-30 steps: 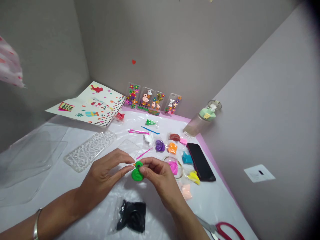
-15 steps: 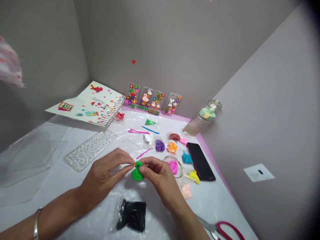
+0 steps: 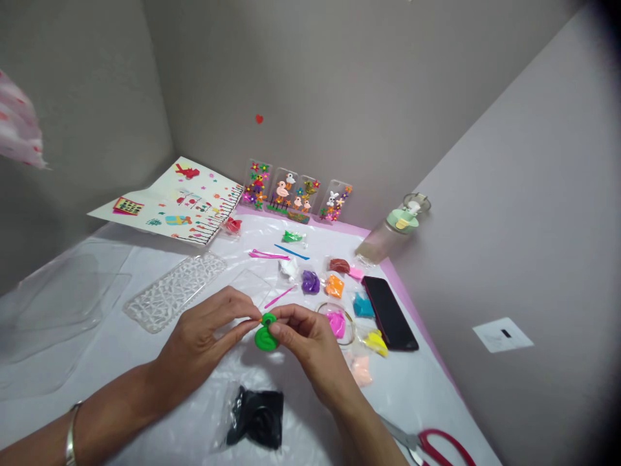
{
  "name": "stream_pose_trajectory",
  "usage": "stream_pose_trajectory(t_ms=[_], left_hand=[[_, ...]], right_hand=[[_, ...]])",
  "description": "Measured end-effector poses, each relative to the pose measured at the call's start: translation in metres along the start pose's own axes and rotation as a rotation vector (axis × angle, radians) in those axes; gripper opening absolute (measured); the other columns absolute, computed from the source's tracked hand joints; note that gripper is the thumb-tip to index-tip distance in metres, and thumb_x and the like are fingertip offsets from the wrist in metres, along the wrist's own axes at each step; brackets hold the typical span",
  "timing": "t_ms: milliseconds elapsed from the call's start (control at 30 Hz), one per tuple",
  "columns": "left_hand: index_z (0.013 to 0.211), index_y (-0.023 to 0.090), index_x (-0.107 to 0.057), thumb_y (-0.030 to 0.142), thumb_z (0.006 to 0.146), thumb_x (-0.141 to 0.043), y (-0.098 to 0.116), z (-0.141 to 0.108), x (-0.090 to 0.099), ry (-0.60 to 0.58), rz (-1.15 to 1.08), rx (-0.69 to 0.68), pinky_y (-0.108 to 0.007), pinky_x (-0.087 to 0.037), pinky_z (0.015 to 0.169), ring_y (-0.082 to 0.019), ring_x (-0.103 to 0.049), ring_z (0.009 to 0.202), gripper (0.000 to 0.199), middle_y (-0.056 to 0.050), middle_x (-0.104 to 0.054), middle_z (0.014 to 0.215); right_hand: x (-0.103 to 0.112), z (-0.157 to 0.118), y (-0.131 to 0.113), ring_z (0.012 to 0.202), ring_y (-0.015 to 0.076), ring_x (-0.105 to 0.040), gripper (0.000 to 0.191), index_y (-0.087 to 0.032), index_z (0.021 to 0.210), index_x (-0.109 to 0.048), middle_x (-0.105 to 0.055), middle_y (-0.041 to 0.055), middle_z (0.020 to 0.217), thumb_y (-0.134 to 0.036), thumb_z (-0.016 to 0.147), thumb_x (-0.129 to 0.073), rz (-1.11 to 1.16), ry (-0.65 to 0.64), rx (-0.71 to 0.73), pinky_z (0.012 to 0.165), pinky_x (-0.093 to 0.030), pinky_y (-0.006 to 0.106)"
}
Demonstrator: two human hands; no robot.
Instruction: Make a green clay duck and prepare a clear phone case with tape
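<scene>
A small green clay duck (image 3: 265, 339) is held up above the table, its round body below and its head with a dark eye on top. My right hand (image 3: 305, 336) is closed on its right side, pinching it between thumb and fingers. From the other side my left hand (image 3: 204, 330) pinches the tiny orange beak at the duck's head with thumb and forefinger; the fingertips partly hide the beak. Below the hands lies a bag of black clay (image 3: 257, 417). A pink modelling tool (image 3: 280, 297) rests just beyond the duck.
Several bagged clays, including purple (image 3: 310, 283) and yellow (image 3: 376, 343), lie right of centre. Beside them is a phone (image 3: 391, 314), with a bottle (image 3: 391, 233) behind. Scissors (image 3: 436, 446) lie front right. A textured clear case (image 3: 174, 291) is left; decorated cases (image 3: 334, 200) lean on the wall.
Hardly anything differs. Both hands keep their pinch on the green duck and its beak in almost the same spot.
</scene>
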State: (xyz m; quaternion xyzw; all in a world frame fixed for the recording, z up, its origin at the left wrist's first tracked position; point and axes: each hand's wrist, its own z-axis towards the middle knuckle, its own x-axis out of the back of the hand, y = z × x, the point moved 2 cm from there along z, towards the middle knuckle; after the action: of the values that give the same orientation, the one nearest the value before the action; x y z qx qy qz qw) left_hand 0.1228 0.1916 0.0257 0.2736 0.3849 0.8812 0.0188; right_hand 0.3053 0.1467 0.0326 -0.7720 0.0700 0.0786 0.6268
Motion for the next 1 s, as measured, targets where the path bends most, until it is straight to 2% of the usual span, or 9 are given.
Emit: stream_pose_trajectory(t_ms=[233,600,1000], left_hand=[[0.11,0.024,-0.065,0.012,0.098,-0.061,-0.004,-0.0013,-0.0002,0.011,0.013,0.003,-0.02,-0.049,0.087,-0.012,-0.065,0.096,0.017,0.001,-0.067,0.102],[0.105,0.023,-0.067,0.013,0.1,-0.058,-0.0031,-0.0002,0.0003,-0.003,0.015,-0.028,-0.02,-0.049,0.081,-0.012,-0.064,0.092,0.014,0.001,-0.065,0.097],[0.107,0.023,-0.065,0.015,0.1,-0.06,-0.0022,-0.0006,-0.0006,-0.012,0.007,-0.016,-0.022,-0.048,0.083,-0.012,-0.063,0.094,0.012,0.0,-0.065,0.1]], right_hand=[[0.0,-0.0001,-0.0002,0.069,0.0106,-0.063,0.025,-0.019,0.084,-0.078,-0.071,-0.0015,0.076,-0.039,0.071,-0.087,0.014,0.008,-0.004,0.068,-0.05,0.022],[0.0005,-0.0003,0.0017,0.068,0.0094,-0.062,0.027,-0.018,0.085,-0.078,-0.072,-0.0017,0.076,-0.039,0.07,-0.088,-0.003,0.0,-0.001,0.067,-0.048,0.02],[-0.0009,-0.0012,-0.0005,0.068,0.0097,-0.062,0.025,-0.019,0.086,-0.078,-0.072,-0.0019,0.076,-0.039,0.072,-0.086,-0.011,-0.01,0.012,0.067,-0.049,0.021]])
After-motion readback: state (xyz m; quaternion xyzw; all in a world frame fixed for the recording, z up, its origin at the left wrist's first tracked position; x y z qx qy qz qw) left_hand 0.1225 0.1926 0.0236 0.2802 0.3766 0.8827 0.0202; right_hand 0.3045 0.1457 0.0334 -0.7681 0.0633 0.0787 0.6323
